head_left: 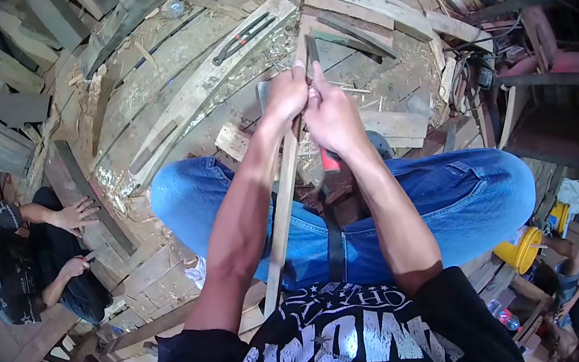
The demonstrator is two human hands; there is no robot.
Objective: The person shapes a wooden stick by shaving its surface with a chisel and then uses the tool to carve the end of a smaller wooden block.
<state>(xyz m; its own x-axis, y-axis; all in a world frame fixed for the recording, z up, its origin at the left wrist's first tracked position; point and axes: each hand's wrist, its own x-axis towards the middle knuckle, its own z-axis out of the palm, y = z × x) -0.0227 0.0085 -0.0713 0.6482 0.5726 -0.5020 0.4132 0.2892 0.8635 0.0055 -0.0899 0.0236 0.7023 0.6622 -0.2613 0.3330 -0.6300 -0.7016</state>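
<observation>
- A seated worker in blue jeans (pixel 452 204) and a printed black T-shirt (pixel 339 347) bends over a long, narrow wooden strip (pixel 284 227) on a littered workshop floor
- The strip runs at a slant from near the shirt, between the knees and up to both hands
- The left hand (pixel 286 96) has its fingers curled in close around the upper part of the strip, its thumb by the top edge
- The right hand (pixel 334 119), touching or just beside the left, is closed with one finger pointing forward along a dark, narrow piece (pixel 312 48); what its palm grips cannot be told
- A red object (pixel 330 161) shows just below the right wrist, partly hidden
- Beyond the hands, pliers (pixel 240 38) with orange and black handles lie on a broad curved plank (pixel 203 92), near its far end
- A short wood block (pixel 232 141) lies just left of the left wrist, with pale shavings (pixel 115 182) scattered farther off
- At far left, a co-worker (pixel 29 260) in dark clothes rests a spread hand by a dark board (pixel 96 200)
- At lower right, a yellow bucket (pixel 519 251) sits near another person (pixel 575 287)
</observation>
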